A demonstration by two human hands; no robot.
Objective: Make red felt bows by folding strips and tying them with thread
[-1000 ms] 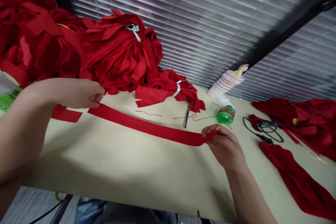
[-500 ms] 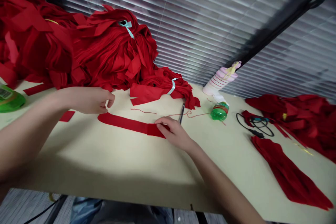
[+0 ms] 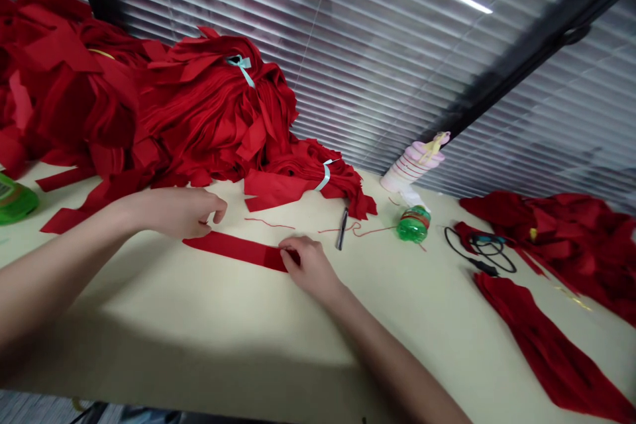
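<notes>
A flat red fabric strip lies across the table in front of me, with a darker section towards its right end. My right hand pinches that right end between thumb and fingers, close to the tabletop. Over the strip's left end is my left hand, its index finger bent and apart from the thumb. The lower fingertips of this hand meet or nearly meet the strip; whether they press on it I cannot tell. Beyond my right hand lies a dark pen.
Large heaps of red strips tied with ribbon stand along the blinds. Right of centre are a thread cone, a green plastic bottle piece and a black cable. More red fabric lies at right; a green container stands left.
My right hand and the strip's right end have shifted left. My left hand has come slightly right and nearer, covering more of the strip's left end. The view has tilted up.
</notes>
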